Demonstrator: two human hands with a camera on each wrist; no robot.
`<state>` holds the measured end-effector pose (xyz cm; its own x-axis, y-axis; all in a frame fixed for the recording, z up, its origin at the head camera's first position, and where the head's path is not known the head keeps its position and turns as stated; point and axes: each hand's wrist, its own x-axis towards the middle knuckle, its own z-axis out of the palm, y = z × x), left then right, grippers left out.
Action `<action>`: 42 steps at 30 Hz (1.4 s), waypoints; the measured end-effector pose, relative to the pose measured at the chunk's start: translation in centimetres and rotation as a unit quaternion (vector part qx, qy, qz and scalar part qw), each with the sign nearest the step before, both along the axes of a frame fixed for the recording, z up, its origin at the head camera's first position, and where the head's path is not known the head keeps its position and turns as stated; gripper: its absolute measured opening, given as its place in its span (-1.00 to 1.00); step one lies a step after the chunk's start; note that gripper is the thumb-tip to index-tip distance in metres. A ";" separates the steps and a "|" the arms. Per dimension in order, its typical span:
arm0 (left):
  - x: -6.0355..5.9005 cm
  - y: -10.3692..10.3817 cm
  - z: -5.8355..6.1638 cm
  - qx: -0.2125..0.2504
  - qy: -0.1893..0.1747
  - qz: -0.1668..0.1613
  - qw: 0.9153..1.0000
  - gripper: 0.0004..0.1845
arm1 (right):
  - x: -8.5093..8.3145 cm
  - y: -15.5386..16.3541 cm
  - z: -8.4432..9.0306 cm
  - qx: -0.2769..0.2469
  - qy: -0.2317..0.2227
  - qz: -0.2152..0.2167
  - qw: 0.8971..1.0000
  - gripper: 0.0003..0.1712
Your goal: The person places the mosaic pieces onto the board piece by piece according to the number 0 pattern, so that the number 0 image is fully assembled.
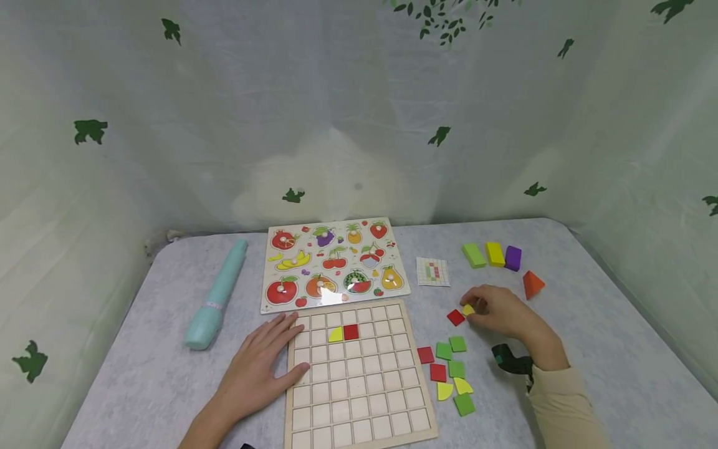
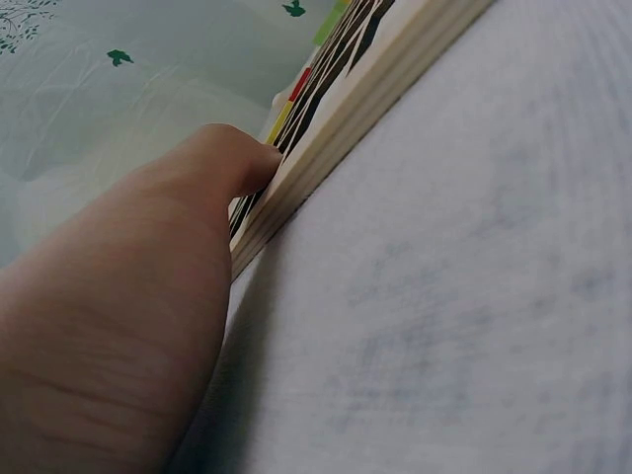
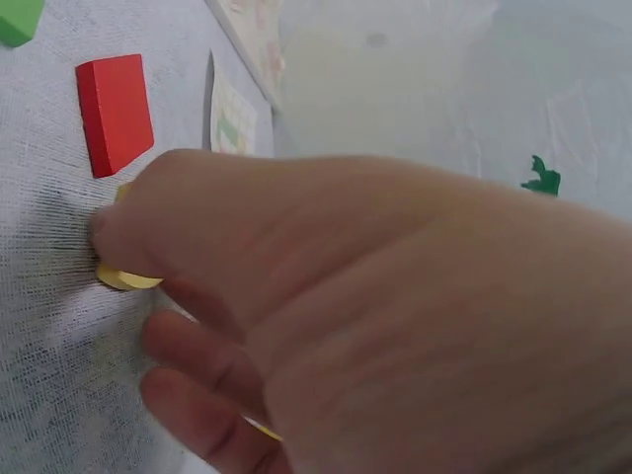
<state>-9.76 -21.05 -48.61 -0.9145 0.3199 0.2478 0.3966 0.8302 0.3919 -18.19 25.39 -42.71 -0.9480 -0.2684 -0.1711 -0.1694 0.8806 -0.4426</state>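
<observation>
The left hand [image 1: 258,365] rests with spread fingers on the left edge of a wooden grid board [image 1: 357,386]. In the left wrist view its thumb [image 2: 232,163] touches the board's rim. On the grid, a yellow quarter-circle tile [image 1: 335,335] lies beside a red square tile [image 1: 350,332]. Right of the board, the right hand [image 1: 502,315] pinches another yellow tile [image 1: 468,310] between thumb and fingers, at the tabletop. In the right wrist view, that yellow piece [image 3: 128,280] is partly hidden by the thumb. A loose red tile [image 1: 455,317] lies just left of the right hand.
Several green, red and yellow tiles [image 1: 457,369] lie right of the board. Behind are a pattern card [image 1: 432,272], a fruit puzzle [image 1: 308,280], green, yellow and purple blocks [image 1: 495,254] and an orange-red triangular block [image 1: 532,284]. A folded teal umbrella-like object [image 1: 215,299] lies left.
</observation>
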 end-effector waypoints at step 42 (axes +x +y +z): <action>0.0 0.0 0.1 0.004 0.000 0.000 1.000 -0.21 | 2.0 -15.4 -1.0 -0.101 0.086 0.174 0.976 -0.74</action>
<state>-9.75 -21.04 -48.55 -0.9145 0.3177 0.2505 0.3964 0.8274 0.3979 -16.15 9.96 -43.75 -0.8036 -0.5909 0.0713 -0.5292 0.6545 -0.5399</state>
